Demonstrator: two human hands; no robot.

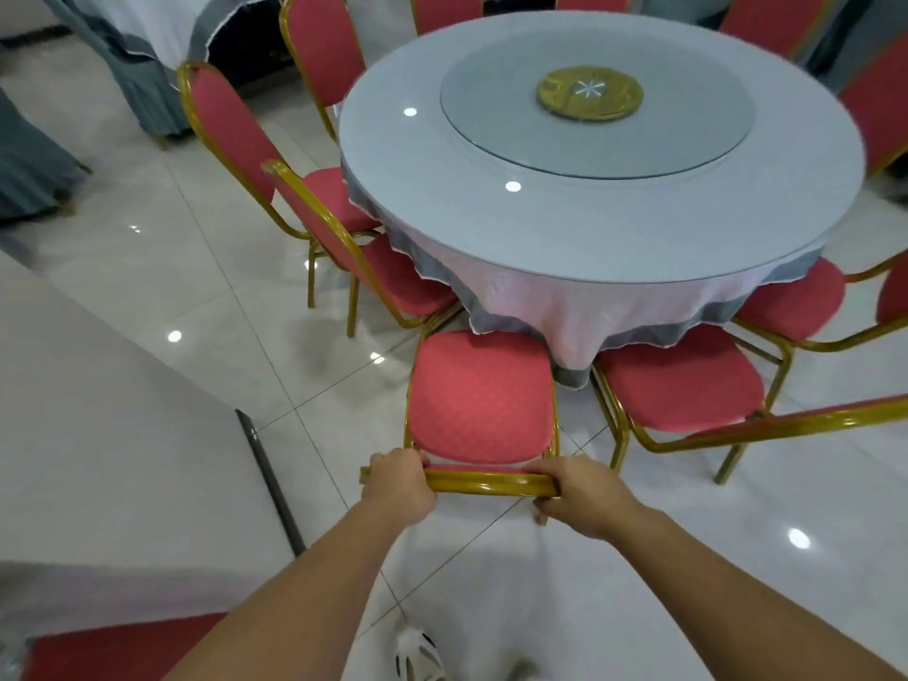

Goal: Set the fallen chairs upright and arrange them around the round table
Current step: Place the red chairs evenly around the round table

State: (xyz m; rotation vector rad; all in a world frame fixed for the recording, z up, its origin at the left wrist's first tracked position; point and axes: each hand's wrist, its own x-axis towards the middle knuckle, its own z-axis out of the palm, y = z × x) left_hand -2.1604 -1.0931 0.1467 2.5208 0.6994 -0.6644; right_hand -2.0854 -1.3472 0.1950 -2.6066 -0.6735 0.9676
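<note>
Head view, looking down: both of the person's arms reach forward to the red chair [481, 390], which stands upright on its legs just in front of them, the front of its seat touching the hanging cloth of the round bench [589, 228]. The left grip [400, 484] is curled around the left end of the gold top rail [486, 483] of the backrest. The right grip [580, 493] is wrapped over the right end, so both are holding the chair. A second chair [683, 380] stands just beside it on the right, seat partly under the cloth. A third chair [403, 282] and a fourth chair [231, 130] stand upright along the bench's left side. A glass turntable [491, 115] lies on the bench top with a gold disc [588, 93] at its middle. Glossy white floor tiles [196, 287] spread all round, and a white shoe [417, 656] shows at the bottom edge
</note>
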